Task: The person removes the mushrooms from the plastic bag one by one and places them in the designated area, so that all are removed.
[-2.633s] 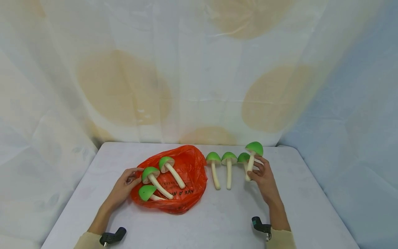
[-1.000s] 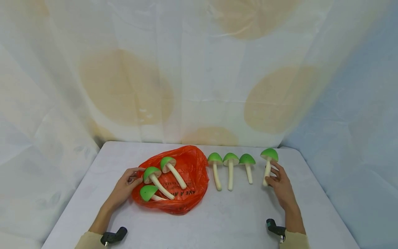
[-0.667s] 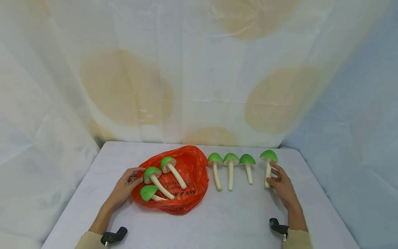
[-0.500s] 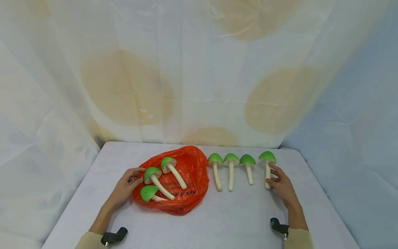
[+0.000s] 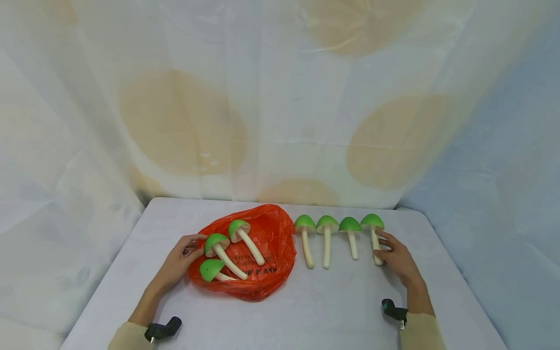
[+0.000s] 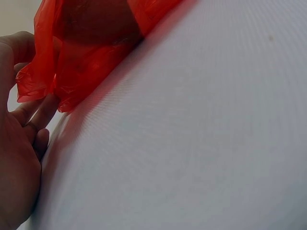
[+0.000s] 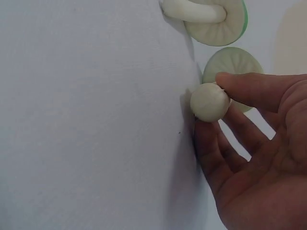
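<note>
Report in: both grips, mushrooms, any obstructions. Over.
Left grip holds edge of red bag, three mushrooms inside. Right grip pinches stem of rightmost mushroom, last in row of four. Neighbouring mushroom close beside; nothing seen in the way.

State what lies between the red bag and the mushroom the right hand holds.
Three green-capped mushrooms lie there side by side, seen in the head view.

Green-capped mushroom (image 5: 373,222) rightmost of four in row; red bag (image 5: 284,239) open, three mushrooms (image 5: 229,261) inside.
</note>
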`<state>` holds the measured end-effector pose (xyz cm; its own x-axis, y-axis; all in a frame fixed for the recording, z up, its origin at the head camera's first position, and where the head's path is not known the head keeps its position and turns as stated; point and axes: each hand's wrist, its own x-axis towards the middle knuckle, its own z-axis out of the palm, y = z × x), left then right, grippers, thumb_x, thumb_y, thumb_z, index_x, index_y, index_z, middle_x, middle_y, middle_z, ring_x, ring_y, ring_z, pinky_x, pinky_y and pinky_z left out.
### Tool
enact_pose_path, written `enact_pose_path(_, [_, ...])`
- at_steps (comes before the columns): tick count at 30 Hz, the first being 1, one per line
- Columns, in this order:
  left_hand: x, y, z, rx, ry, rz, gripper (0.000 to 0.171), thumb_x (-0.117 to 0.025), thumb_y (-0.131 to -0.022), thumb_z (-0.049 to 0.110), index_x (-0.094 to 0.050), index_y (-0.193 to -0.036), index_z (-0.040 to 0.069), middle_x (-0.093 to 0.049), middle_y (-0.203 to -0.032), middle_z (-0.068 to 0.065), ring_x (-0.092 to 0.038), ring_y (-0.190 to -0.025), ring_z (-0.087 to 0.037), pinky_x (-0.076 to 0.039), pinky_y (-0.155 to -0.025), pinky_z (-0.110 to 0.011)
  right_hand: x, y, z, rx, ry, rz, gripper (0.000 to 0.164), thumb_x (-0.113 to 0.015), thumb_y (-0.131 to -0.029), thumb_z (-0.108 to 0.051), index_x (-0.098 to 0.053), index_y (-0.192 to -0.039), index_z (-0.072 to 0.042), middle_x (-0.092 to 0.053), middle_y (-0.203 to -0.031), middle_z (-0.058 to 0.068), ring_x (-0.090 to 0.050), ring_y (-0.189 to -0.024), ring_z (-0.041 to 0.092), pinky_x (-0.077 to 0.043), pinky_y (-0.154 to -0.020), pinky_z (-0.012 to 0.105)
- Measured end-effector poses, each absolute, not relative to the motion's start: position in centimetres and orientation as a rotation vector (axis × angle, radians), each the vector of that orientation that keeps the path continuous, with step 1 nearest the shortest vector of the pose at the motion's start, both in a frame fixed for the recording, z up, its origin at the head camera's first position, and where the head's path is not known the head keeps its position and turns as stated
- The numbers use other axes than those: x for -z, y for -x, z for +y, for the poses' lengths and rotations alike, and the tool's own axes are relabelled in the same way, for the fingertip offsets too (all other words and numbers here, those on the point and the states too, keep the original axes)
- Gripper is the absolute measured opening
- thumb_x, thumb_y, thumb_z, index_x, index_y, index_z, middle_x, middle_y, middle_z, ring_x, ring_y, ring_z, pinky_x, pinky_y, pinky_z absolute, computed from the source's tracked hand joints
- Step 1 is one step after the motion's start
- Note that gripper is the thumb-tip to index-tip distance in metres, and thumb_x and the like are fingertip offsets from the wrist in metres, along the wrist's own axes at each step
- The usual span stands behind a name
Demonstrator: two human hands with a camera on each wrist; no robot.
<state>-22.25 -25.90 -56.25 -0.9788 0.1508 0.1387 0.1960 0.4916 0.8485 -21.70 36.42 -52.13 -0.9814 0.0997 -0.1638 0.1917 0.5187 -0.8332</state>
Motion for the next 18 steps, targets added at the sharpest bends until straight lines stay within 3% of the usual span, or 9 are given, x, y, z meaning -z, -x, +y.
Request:
enact_pose_path(8, [56.23,22.26,-25.75,1.522,0.291,-2.691,0.039,-0.063,-0.1,0.037,-0.057,-0.136,0.024,-0.053,-0.134,-0.004,-0.052,-0.116,-0.025,-0.04,-0.098,-0.048,51.82,21.98,36.34,1.435,-0.292,2.628,0.063,-0.059,-0.098,-0.011,-0.034,-0.156,-0.01,-0.038,-0.151,0.031,-0.047,-0.131,0.044,-0.051,-0.084,0.036])
enact_pose_path(18, [56.19,22.26,-25.9,1.509,0.315,-2.685,0.039,-0.062,-0.1,0.037,-0.057,-0.136,0.023,-0.052,-0.135,-0.006,-0.052,-0.115,-0.025,-0.04,-0.097,-0.048,52.48,21.99,36.92,1.535,-0.298,2.621,0.062,-0.061,-0.098,-0.012,-0.037,-0.155,-0.009,-0.042,-0.146,0.027,-0.049,-0.123,0.036,-0.048,-0.082,0.028])
